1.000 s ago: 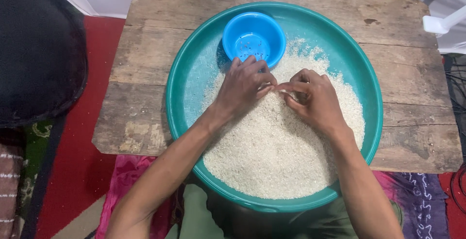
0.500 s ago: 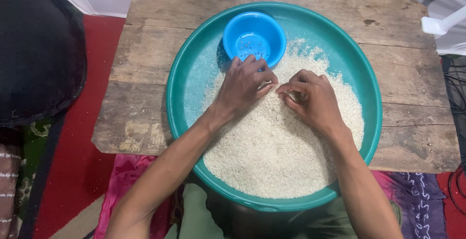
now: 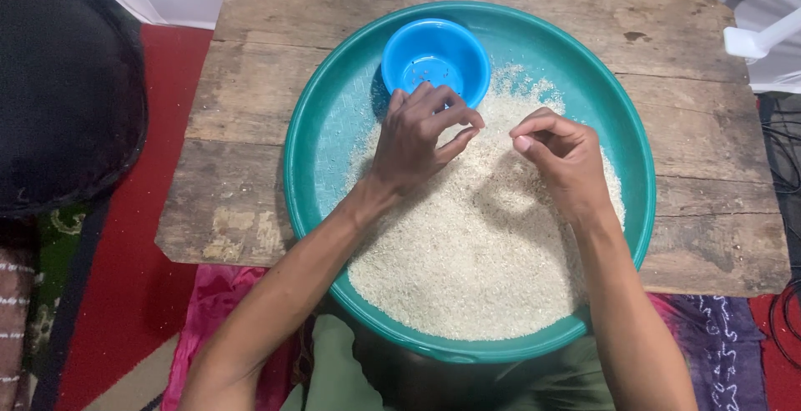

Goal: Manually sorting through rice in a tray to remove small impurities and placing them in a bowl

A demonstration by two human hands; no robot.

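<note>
Teal basin (image 3: 317, 177) sits on a worn wooden table (image 3: 250, 69), filled with white rice (image 3: 476, 261). A small blue bowl (image 3: 435, 59) rests inside it at the far edge, a few grains in its bottom. The left hand (image 3: 417, 140) hovers over the rice just below the bowl, fingers curled loosely, holding nothing visible. The right hand (image 3: 563, 156) is beside it, apart, thumb and forefinger pinched narrow; what they pinch is too small to tell.

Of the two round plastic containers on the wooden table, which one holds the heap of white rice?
The large teal basin holds the rice. The small blue bowl sits inside it at the far edge, with only a few specks.
</note>
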